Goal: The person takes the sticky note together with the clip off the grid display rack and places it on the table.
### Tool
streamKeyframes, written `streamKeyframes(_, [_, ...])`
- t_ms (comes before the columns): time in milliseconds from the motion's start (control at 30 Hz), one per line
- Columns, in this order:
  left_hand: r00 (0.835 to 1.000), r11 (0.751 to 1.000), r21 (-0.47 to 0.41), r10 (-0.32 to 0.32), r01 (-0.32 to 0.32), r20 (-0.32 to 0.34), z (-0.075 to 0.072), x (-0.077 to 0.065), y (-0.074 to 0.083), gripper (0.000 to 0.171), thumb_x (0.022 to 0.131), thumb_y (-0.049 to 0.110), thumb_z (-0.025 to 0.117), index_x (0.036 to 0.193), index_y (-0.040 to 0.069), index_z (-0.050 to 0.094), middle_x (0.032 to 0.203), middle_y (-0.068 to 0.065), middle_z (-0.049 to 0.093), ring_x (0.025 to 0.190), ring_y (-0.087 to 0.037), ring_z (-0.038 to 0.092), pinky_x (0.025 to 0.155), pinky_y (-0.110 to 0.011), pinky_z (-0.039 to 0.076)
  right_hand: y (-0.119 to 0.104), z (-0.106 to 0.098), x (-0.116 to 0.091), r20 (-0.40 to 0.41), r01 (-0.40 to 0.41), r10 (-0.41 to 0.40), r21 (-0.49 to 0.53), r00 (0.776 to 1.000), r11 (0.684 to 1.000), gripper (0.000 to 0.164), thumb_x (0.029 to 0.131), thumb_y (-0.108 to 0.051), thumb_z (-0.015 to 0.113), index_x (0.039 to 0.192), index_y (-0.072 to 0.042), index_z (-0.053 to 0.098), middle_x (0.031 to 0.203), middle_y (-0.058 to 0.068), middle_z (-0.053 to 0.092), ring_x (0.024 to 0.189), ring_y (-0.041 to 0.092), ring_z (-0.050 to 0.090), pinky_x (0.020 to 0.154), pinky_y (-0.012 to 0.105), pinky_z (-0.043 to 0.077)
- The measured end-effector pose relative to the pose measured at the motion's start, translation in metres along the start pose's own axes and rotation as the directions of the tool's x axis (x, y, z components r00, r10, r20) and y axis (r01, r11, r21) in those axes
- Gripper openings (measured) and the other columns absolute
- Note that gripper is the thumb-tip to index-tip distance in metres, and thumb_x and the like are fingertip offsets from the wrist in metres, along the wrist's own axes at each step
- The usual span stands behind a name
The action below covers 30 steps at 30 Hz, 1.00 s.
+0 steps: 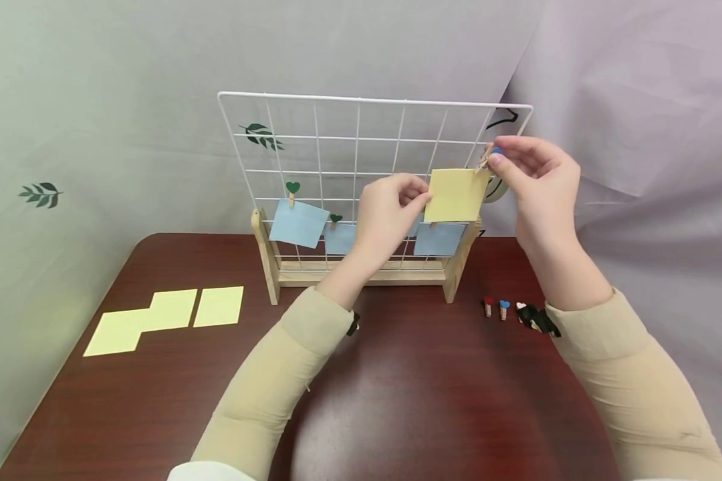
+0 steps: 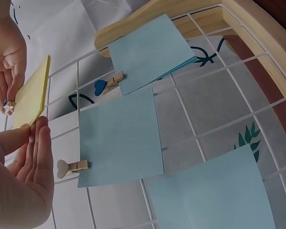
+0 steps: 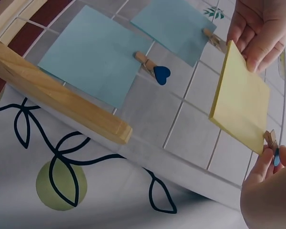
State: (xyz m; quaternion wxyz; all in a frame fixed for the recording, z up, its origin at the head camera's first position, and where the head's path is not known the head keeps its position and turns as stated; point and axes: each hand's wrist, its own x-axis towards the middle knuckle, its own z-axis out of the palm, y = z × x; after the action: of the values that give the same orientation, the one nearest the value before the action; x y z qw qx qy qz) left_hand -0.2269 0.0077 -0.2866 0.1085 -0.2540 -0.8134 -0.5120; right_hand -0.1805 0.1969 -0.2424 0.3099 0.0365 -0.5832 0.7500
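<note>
A pad of yellow sticky notes (image 1: 455, 195) is up against the right side of the white wire grid (image 1: 358, 137). My left hand (image 1: 388, 208) pinches the pad's left edge between thumb and fingers. At the pad's upper right corner, my right hand (image 1: 541, 180) pinches a small wooden clothespin (image 3: 270, 138) with a blue heart, its tip at the paper's edge. Lower on the grid hang several blue notes (image 1: 299, 222), held by heart clothespins. One has a green heart clip (image 1: 292, 190), and another carries a white heart clip (image 2: 75, 167).
The grid stands in a wooden base (image 1: 361, 275) on a dark red table (image 1: 397, 401). Several yellow notes (image 1: 219, 306) lie at left. On the right are a red heart clip (image 1: 488, 306), a blue heart clip (image 1: 504, 309) and a dark pile of clips (image 1: 538, 319) beside my right sleeve.
</note>
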Motion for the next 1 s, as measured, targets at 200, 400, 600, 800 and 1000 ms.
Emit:
streamKeyframes(200, [1.000, 1.000, -0.009, 0.014, -0.014, 0.001, -0.003, -0.009, -0.002, 0.012, 0.100, 0.015, 0.076, 0.105, 0.005, 0.079, 0.094, -0.007, 0.080, 0.084, -0.017, 0.073, 0.079, -0.020, 0.059, 0.002, 0.000, -0.010, 0.011, 0.019, -0.019, 0.003, 1.000, 1.000, 0.018, 0.086, 0.018, 0.076, 0.096, 0.004, 0.082, 0.086, 0.007, 0.082, 0.081, 0.016, 0.079, 0.078, 0.024, 0.065])
streamKeyframes(400, [1.000, 1.000, -0.024, 0.016, -0.016, 0.002, -0.005, -0.018, -0.004, 0.012, 0.100, 0.013, 0.076, 0.106, 0.004, 0.079, 0.095, -0.008, 0.080, 0.085, -0.019, 0.073, 0.081, -0.023, 0.061, 0.005, -0.003, -0.020, 0.038, -0.007, 0.007, -0.002, 0.999, 1.000, 0.019, 0.089, 0.017, 0.074, 0.098, 0.002, 0.082, 0.088, 0.007, 0.083, 0.082, 0.015, 0.079, 0.078, 0.023, 0.065])
streamKeyframes(600, [1.000, 0.999, -0.043, 0.005, -0.006, -0.005, -0.005, -0.026, -0.011, 0.011, 0.099, 0.012, 0.076, 0.105, 0.003, 0.079, 0.094, -0.009, 0.080, 0.083, -0.019, 0.073, 0.078, -0.023, 0.061, 0.009, -0.006, -0.028, 0.072, -0.035, 0.034, 0.009, 0.997, 0.999, 0.025, 0.091, 0.019, 0.069, 0.098, -0.001, 0.082, 0.089, 0.005, 0.083, 0.081, 0.012, 0.078, 0.078, 0.022, 0.064])
streamKeyframes(800, [0.999, 0.998, -0.067, -0.015, 0.013, -0.028, -0.005, -0.032, -0.021, 0.010, 0.099, 0.010, 0.076, 0.104, 0.002, 0.079, 0.093, -0.010, 0.080, 0.082, -0.021, 0.074, 0.077, -0.024, 0.062, 0.014, -0.010, -0.033, 0.089, -0.056, 0.053, 0.038, 0.995, 0.998, 0.031, 0.092, 0.021, 0.065, 0.098, -0.003, 0.083, 0.089, 0.004, 0.083, 0.085, 0.011, 0.080, 0.085, 0.024, 0.065])
streamKeyframes(1000, [0.999, 0.997, -0.077, -0.030, 0.027, -0.043, -0.008, -0.040, -0.030, 0.010, 0.098, 0.009, 0.077, 0.103, 0.001, 0.079, 0.092, -0.012, 0.080, 0.081, -0.023, 0.074, 0.078, -0.030, 0.064, 0.018, -0.013, -0.038, 0.111, -0.081, 0.075, 0.054, 0.991, 0.995, 0.031, 0.094, 0.021, 0.063, 0.099, -0.004, 0.083, 0.091, 0.004, 0.083, 0.086, 0.011, 0.080, 0.084, 0.023, 0.065])
